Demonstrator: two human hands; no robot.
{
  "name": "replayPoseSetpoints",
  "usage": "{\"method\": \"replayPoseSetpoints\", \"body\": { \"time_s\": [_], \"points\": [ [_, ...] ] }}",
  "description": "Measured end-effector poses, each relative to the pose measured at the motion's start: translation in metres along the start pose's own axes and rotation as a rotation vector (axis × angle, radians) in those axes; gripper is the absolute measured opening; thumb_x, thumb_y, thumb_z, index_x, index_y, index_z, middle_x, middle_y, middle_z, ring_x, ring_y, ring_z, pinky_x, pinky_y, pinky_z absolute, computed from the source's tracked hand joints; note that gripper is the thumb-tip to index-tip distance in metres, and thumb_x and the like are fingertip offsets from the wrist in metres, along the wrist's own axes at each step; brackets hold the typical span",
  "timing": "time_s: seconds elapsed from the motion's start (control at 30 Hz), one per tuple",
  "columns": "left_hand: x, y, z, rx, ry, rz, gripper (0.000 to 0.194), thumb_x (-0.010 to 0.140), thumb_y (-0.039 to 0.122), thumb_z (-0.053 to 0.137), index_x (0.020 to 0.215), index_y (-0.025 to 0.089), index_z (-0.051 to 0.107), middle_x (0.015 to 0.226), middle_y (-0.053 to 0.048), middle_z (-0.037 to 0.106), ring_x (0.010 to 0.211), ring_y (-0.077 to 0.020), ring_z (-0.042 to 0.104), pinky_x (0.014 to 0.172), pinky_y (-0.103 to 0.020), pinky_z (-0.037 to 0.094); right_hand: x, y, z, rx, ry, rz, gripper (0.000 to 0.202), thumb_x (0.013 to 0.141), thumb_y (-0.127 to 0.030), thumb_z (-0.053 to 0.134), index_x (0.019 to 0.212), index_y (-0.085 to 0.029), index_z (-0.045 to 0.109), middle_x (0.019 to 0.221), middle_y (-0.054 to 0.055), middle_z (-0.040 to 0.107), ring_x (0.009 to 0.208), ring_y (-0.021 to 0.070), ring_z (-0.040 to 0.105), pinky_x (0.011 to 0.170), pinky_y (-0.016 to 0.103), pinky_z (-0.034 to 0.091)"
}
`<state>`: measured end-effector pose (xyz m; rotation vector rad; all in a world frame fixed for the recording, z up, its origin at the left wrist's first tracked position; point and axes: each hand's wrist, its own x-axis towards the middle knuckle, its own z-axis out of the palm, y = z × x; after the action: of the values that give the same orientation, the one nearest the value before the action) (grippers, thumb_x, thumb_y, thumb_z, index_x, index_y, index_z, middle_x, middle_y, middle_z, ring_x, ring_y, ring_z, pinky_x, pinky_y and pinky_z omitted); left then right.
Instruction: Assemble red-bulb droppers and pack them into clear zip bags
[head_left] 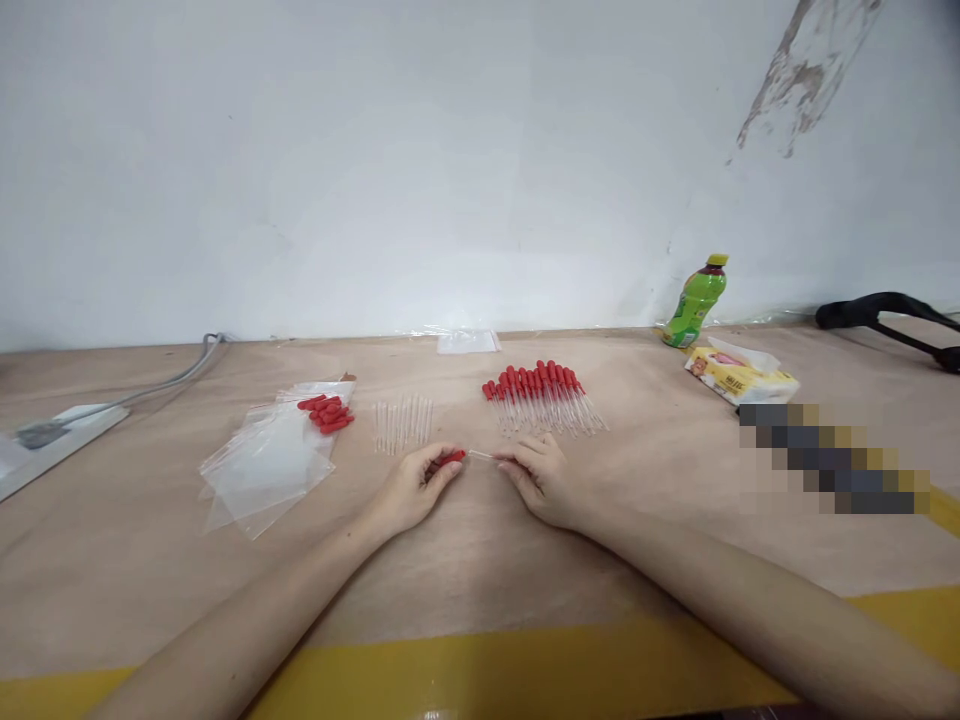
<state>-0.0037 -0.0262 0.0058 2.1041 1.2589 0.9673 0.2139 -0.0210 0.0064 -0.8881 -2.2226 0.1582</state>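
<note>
My left hand [421, 484] pinches a red rubber bulb [453, 458] near the middle of the table. Facing it, my right hand [541, 480] holds a thin clear glass tube [481, 455] between thumb and fingers, its left end close to the bulb's opening; whether they touch I cannot tell. Behind my left hand lies a row of loose clear tubes [403, 423]. Farther left, loose red bulbs [325, 413] rest on clear plastic bags [270, 460]. Beyond my right hand lie several droppers with red bulbs fitted on clear tubes [546, 392].
A green bottle [697, 305] and a yellow tissue box [741, 377] stand at the back right, near a black curved object [885, 312]. A grey cable [180, 378] runs on the left. A small clear packet [469, 342] lies by the wall.
</note>
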Motion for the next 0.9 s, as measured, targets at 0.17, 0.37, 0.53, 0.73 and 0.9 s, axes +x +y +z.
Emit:
{"method": "replayPoseSetpoints", "body": {
  "time_s": [0.17, 0.37, 0.53, 0.73, 0.9],
  "points": [
    [-0.001, 0.000, 0.003, -0.030, 0.020, -0.001, 0.023, 0.082, 0.033, 0.049, 0.096, 0.018, 0.057, 0.084, -0.004, 0.064, 0.075, -0.0156, 0.059, 0.067, -0.027, 0.047, 0.004, -0.004, 0.003, -0.015, -0.014, 0.021, 0.023, 0.087, -0.026, 0.039, 0.095, -0.019, 0.059, 0.084, 0.004, 0.063, 0.067, 0.0122, 0.052, 0.071, 0.030, 0.030],
    [0.000, 0.005, 0.002, -0.146, -0.002, -0.053, 0.023, 0.082, 0.034, 0.048, 0.088, 0.014, 0.058, 0.063, 0.000, 0.056, 0.054, -0.0099, 0.051, 0.053, -0.021, 0.044, 0.003, -0.002, 0.006, 0.039, -0.011, -0.005, 0.020, 0.086, -0.027, 0.043, 0.091, -0.020, 0.060, 0.078, 0.001, 0.062, 0.063, 0.0106, 0.050, 0.073, 0.030, 0.028],
    [-0.002, 0.004, 0.002, -0.179, -0.001, -0.065, 0.024, 0.081, 0.035, 0.048, 0.085, 0.014, 0.059, 0.060, 0.001, 0.055, 0.051, -0.0087, 0.048, 0.050, -0.020, 0.041, 0.005, 0.001, 0.004, 0.067, -0.078, -0.019, 0.021, 0.086, -0.026, 0.043, 0.094, -0.022, 0.061, 0.078, 0.001, 0.063, 0.065, 0.0115, 0.050, 0.071, 0.029, 0.028],
    [-0.006, 0.010, -0.001, -0.003, -0.108, -0.017, 0.024, 0.082, 0.035, 0.048, 0.088, 0.018, 0.063, 0.067, 0.000, 0.061, 0.059, -0.0110, 0.053, 0.055, -0.021, 0.042, 0.012, 0.005, -0.010, -0.102, -0.175, -0.165, 0.022, 0.085, -0.023, 0.043, 0.094, -0.024, 0.064, 0.079, 0.001, 0.064, 0.062, 0.0108, 0.048, 0.069, 0.030, 0.023],
    [-0.008, 0.015, 0.000, 0.183, -0.104, 0.072, 0.022, 0.084, 0.033, 0.046, 0.088, 0.019, 0.063, 0.075, 0.000, 0.064, 0.064, -0.0119, 0.055, 0.060, -0.022, 0.042, 0.011, 0.006, -0.008, -0.204, -0.112, -0.238, 0.021, 0.083, -0.019, 0.043, 0.087, -0.020, 0.064, 0.074, 0.002, 0.061, 0.060, 0.0104, 0.044, 0.065, 0.030, 0.020]
  ]
}}
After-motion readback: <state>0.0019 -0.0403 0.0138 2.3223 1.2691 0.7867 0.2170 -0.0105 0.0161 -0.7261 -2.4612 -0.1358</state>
